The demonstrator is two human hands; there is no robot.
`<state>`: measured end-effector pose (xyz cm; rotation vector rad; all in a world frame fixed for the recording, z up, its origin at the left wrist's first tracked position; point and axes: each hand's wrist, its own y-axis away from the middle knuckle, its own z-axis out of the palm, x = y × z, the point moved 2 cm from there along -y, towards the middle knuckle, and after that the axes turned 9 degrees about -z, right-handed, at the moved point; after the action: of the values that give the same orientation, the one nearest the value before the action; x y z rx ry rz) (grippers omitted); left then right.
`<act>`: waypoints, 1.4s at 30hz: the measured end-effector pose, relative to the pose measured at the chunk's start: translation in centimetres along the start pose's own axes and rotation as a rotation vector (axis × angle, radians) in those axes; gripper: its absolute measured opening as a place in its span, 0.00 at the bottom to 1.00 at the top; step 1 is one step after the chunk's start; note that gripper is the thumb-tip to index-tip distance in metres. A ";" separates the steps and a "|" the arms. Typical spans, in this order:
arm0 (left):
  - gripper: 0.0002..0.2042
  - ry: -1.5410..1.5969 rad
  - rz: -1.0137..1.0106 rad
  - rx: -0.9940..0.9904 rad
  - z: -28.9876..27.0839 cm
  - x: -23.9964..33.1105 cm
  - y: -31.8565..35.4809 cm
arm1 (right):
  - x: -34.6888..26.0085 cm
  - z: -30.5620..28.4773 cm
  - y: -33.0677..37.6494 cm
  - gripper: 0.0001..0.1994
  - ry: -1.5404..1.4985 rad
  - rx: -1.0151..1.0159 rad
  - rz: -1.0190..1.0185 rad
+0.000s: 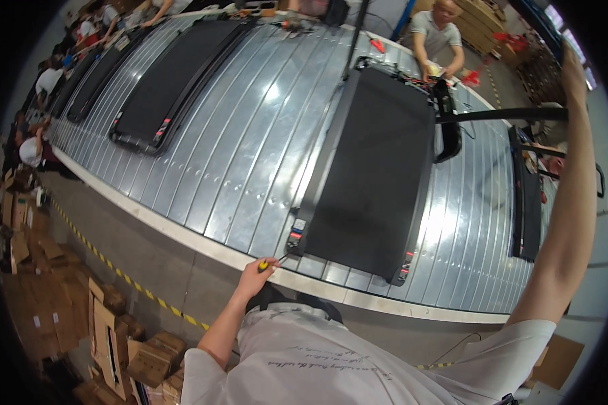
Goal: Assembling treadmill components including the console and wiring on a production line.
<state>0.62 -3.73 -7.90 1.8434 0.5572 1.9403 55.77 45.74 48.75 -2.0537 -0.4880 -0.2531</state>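
Observation:
My left hand (260, 273) is closed around a screwdriver (263, 266) with a yellow and black handle. Its dark shaft points toward the near left corner of a treadmill (371, 169), beside the end cap (295, 235). The treadmill lies on a metal-slatted worktable (230, 142), its black belt facing up. My right arm is stretched far up on the right. At its end, my right hand (574, 75) is beside a dark bar (546, 32) near the picture's rim; its fingers are too unclear to read. A black tube (507, 115) runs from the treadmill's far end toward that arm.
Across the table a co-worker (437, 37) handles parts at the treadmill's far end. More treadmills (182, 81) lie to the left, another (525, 202) to the right. A red tool (377, 44) lies at the far edge. Cardboard boxes (51, 304) are piled on the left floor.

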 end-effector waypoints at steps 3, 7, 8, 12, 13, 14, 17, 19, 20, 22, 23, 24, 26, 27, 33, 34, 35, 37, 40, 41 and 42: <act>0.12 -0.185 -0.002 0.082 -0.1 0.8 2.2 | -3.8 0.1 -0.3 0.21 -0.147 -0.017 0.038; 0.12 0.105 -0.024 0.227 -0.6 1.4 4.3 | -12.6 -3.2 -2.2 0.26 -0.246 0.058 0.224; 0.12 0.232 -0.023 0.261 0.6 1.6 4.7 | -10.0 -1.9 -2.2 0.27 -0.079 0.187 -0.007; 0.11 0.346 0.049 0.387 0.0 2.2 6.2 | -13.4 -2.1 -1.9 0.27 0.119 -0.028 0.161; 0.11 0.344 0.025 0.369 -0.9 2.4 6.8 | -16.3 -5.1 -1.8 0.29 0.084 -0.162 0.325; 0.11 0.343 0.049 0.357 -1.5 2.8 6.4 | -16.3 -5.7 -2.2 0.29 0.098 -0.140 0.331; 0.13 0.142 0.216 0.384 -2.4 3.9 5.1 | -15.4 -2.9 -2.2 0.29 -0.021 0.135 0.570; 0.14 0.155 0.197 0.376 -2.1 2.0 4.5 | -13.6 -1.5 -1.7 0.31 -0.043 0.165 0.572; 0.15 0.147 0.219 0.361 -2.6 2.7 3.8 | -13.5 -1.4 -1.6 0.31 -0.002 0.174 0.553; 0.13 0.168 0.261 0.323 -3.5 2.4 3.8 | -12.2 -1.4 -1.0 0.31 0.048 0.180 0.530; 0.12 0.191 0.291 0.271 -3.5 2.5 2.8 | -10.2 -1.6 -1.1 0.30 -0.043 0.234 0.567; 0.12 0.196 0.310 0.245 -3.6 2.9 2.1 | -9.2 -1.7 -1.1 0.28 -0.136 0.285 0.600; 0.11 0.233 0.336 0.216 -4.0 3.5 1.8 | -12.8 -1.6 2.4 0.24 -0.765 0.874 0.564; 0.12 0.283 0.378 0.159 -4.2 3.5 1.9 | -17.2 -1.4 5.8 0.20 -0.820 0.824 0.607; 0.16 -0.073 0.399 0.048 -4.1 3.6 1.0 | -56.6 -5.8 35.5 0.31 -1.871 -1.041 0.372; 0.18 -0.231 0.404 -0.031 -3.5 3.3 0.3 | -61.2 -10.0 38.1 0.40 -2.023 -1.230 0.565; 0.18 -0.278 0.420 -0.165 -2.5 3.7 -0.1 | -64.6 -11.6 42.7 0.45 -2.209 -1.169 0.768; 0.20 -0.336 0.428 -0.391 -0.3 3.0 -1.9 | -68.7 -15.7 45.3 0.40 -2.276 -0.623 1.502; 0.20 -0.491 0.539 -0.684 1.8 -0.4 -2.8 | -71.8 -17.9 51.6 0.27 -1.957 -0.607 1.645; 0.20 -0.591 0.562 -0.755 2.0 -1.7 -2.8 | -72.1 -18.8 52.7 0.17 -1.869 -0.722 1.632; 0.21 -0.689 0.620 -0.829 3.5 -0.7 -5.3 | -70.7 -16.5 53.3 0.18 -1.828 -0.678 1.709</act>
<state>4.27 0.31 -11.19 1.9816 -0.9760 1.3061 16.02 -9.08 -10.68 -1.9125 0.6177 2.7970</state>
